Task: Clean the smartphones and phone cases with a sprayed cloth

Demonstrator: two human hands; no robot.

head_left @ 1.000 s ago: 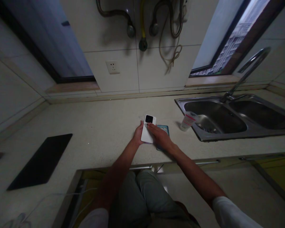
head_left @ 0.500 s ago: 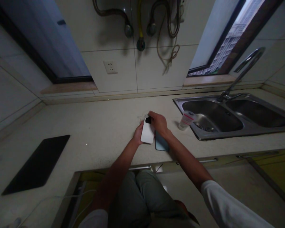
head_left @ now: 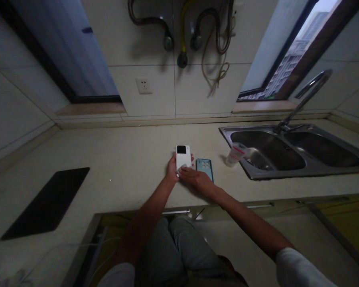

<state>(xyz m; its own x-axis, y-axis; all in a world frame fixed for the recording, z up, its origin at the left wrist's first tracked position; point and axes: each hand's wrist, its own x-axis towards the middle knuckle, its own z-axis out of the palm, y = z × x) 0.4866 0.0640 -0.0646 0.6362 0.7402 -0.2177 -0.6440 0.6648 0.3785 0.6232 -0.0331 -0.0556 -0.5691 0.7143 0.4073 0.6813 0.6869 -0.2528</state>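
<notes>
In the head view a white phone (head_left: 184,156) lies back side up in my left hand (head_left: 171,169), its dark camera block at the far end. The fingers of that hand wrap around the phone's edges. My right hand (head_left: 197,179) presses a small whitish wipe (head_left: 183,166) onto the near part of the phone's back; most of the wipe is hidden under the fingers. Just right of the phone, a blue phone case (head_left: 204,167) with camera cutouts rests on the counter, partly covered by my right hand and wrist.
A clear plastic cup (head_left: 235,154) with red marks stands tilted-looking beside the steel double sink (head_left: 251,175) with its tall faucet (head_left: 305,95). At the left lies a black flat mat (head_left: 48,203) on the pale counter (head_left: 131,159). A white cable (head_left: 74,244) trails at the lower left.
My right hand has slid from the phone's far end toward its near end, with the wipe. The camera block and more of the blue case now show. The view has shifted slightly.
</notes>
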